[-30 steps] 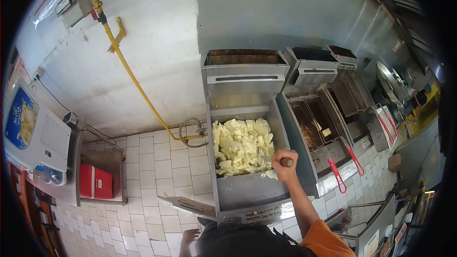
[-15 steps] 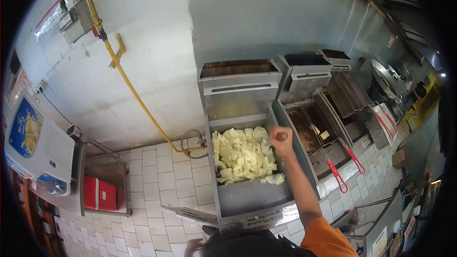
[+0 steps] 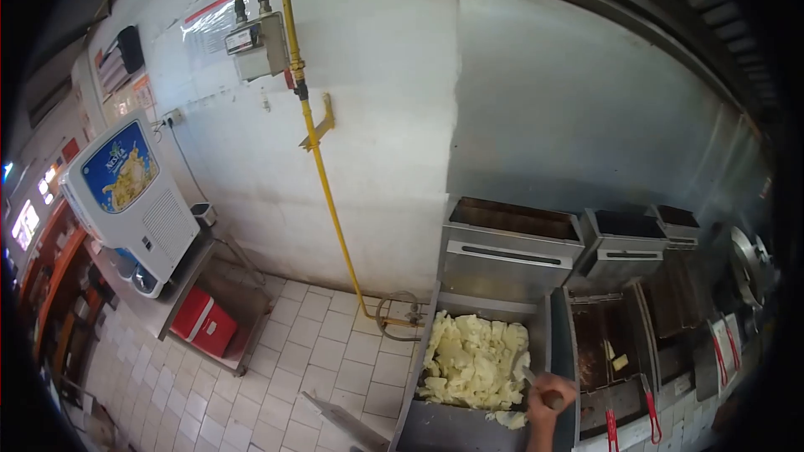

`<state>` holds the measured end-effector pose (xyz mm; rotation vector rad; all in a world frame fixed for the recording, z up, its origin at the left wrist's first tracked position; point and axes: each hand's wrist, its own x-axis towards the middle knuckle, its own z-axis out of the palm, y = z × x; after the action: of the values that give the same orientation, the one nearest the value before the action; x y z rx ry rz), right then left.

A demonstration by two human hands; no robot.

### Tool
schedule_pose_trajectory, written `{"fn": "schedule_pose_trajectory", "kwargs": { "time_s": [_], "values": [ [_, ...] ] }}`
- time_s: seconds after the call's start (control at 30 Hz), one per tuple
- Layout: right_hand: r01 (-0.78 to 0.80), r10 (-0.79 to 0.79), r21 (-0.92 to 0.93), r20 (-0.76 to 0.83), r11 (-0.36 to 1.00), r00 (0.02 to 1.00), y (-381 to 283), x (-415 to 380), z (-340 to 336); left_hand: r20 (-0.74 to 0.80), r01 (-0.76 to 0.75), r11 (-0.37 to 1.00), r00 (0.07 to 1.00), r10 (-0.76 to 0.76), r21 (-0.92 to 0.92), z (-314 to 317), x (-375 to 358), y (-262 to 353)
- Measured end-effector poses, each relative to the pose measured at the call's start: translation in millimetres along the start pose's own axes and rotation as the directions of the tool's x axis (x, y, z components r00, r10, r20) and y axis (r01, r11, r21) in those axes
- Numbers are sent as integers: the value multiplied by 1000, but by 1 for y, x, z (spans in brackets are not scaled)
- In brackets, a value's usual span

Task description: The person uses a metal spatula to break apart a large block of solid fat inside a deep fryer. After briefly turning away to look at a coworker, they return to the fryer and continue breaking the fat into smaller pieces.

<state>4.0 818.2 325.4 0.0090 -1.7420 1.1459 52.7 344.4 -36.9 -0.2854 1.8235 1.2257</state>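
My right hand (image 3: 546, 402) is closed around a wooden handle of a tool whose metal blade (image 3: 526, 375) pokes into pale yellow solid fat chunks (image 3: 473, 360). The chunks fill the vat of a steel fryer (image 3: 502, 264) at the bottom centre of the head view. My left hand is out of sight.
More fryers (image 3: 624, 255) with baskets on red handles (image 3: 649, 414) stand to the right. A yellow gas pipe (image 3: 322, 159) runs down the white wall. A drink dispenser (image 3: 130, 192) sits on a steel stand at left, with a red cooler (image 3: 203, 322) below. White tiled floor (image 3: 318, 368).
The view has tilted up and swung left, so the fryer now sits low in frame. My right hand went from the vat's near edge to its far right side and back toward the near right corner.
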Motion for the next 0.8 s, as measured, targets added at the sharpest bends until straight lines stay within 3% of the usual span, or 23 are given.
{"fn": "schedule_pose_trajectory", "kwargs": {
  "time_s": [0.13, 0.33, 0.37, 0.47, 0.5, 0.6, 0.67, 0.73, 0.8],
  "values": [
    [-63, 55, 153, 56, 986, 997, -7, 24, -11, -25, 54, 998, 998, -55, -28, 9, -21, -5],
    [57, -87, 179, 165, 982, 982, 14, 56, -19, -83, 106, 994, 991, -109, -41, 10, -41, -15],
    [83, -108, 186, 127, 979, 986, 17, 61, -17, -121, 122, 992, 985, -124, -25, 17, -44, -8],
    [30, -55, 177, 139, 984, 989, 48, 60, -26, -17, 176, 984, 984, -176, -39, 17, -43, 4],
    [16, -40, 165, 139, 986, 989, 61, 58, -26, 39, 91, 994, 995, -89, -57, 17, -46, 4],
    [-25, -1, 147, 175, 989, 985, 101, 39, -26, 44, 99, 995, 994, -99, -8, 14, -44, 12],
    [-98, 51, 155, 280, 983, 959, 129, 17, -20, 48, 111, 994, 993, -111, 13, 12, -44, 16],
    [-129, 75, 193, 263, 973, 962, 151, -1, -22, 56, 115, 993, 992, -116, 29, 10, -43, 20],
    [-171, 156, 409, 70, 896, 985, 162, -9, -28, 63, 118, 992, 991, -120, 39, 9, -43, 21]
  ]
}}
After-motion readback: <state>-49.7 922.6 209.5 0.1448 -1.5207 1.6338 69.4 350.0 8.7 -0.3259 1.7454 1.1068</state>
